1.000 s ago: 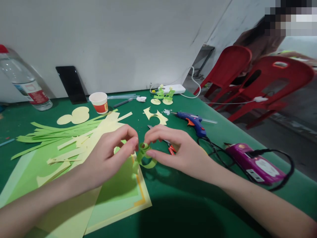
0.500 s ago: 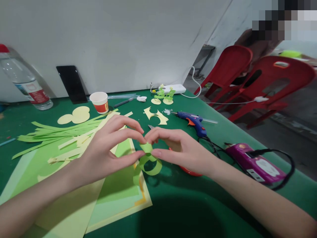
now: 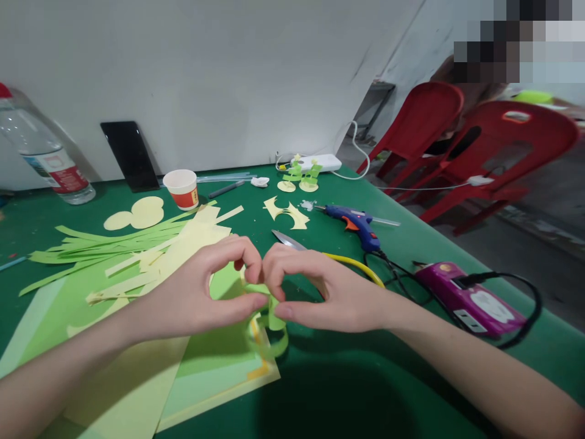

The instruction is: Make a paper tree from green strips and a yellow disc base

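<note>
My left hand (image 3: 205,286) and my right hand (image 3: 315,286) meet in front of me, fingertips nearly touching. Both pinch one curled green paper strip (image 3: 275,317), whose loose end loops down below the thumbs and is a little blurred. Beneath my left hand lie green and pale yellow paper sheets (image 3: 219,353). Just beyond my right hand, the scissors (image 3: 287,241) show a blade tip and a yellow handle, partly covered by the hand.
Cut green strips (image 3: 91,244) lie at left. Behind stand a paper cup (image 3: 181,189), a phone (image 3: 130,155) and a water bottle (image 3: 50,158). A blue glue gun (image 3: 356,222), a purple corded box (image 3: 466,299) and small paper plants (image 3: 311,177) sit to the right. Red chairs (image 3: 512,146) stand beyond.
Both hands have moved slightly lower with the green strip, and their fingers have curled in more. The strip's loop hangs lower. More of the scissors now shows.
</note>
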`<state>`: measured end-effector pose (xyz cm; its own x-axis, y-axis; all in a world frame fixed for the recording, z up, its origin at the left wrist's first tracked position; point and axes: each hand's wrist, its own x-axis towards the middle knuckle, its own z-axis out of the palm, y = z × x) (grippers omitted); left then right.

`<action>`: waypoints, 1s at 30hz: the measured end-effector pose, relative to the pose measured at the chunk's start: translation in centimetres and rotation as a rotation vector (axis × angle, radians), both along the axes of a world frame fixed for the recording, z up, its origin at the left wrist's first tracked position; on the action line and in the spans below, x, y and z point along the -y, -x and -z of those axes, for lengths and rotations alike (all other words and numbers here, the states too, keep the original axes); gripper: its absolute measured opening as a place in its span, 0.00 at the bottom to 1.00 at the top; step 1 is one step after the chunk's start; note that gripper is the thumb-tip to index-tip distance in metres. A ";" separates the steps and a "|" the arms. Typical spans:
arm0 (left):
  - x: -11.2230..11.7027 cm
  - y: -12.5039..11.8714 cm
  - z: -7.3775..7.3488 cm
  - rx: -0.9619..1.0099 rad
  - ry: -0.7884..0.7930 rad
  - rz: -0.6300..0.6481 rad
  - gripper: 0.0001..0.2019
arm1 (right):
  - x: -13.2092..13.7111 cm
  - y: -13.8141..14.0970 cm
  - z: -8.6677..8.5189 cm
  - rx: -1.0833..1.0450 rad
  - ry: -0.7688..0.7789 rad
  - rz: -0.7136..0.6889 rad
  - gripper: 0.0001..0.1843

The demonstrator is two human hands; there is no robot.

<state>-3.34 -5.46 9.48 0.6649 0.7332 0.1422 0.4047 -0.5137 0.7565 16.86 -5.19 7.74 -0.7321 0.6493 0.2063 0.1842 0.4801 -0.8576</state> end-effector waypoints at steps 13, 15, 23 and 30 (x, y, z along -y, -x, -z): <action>-0.9 -0.1 -0.6 -0.055 0.258 -0.109 0.08 | -0.3 1.2 0.4 -0.091 0.274 0.215 0.12; -0.9 -0.1 -0.5 -0.044 0.247 -0.101 0.10 | -0.4 1.1 0.4 -0.098 0.329 0.204 0.11; -0.9 -0.1 -0.1 -0.075 0.249 -0.043 0.14 | -0.9 0.6 0.4 -0.158 0.686 0.042 0.17; -1.1 0.6 0.1 0.146 0.216 -0.182 0.15 | -1.0 0.0 0.5 -0.100 0.378 0.096 0.10</action>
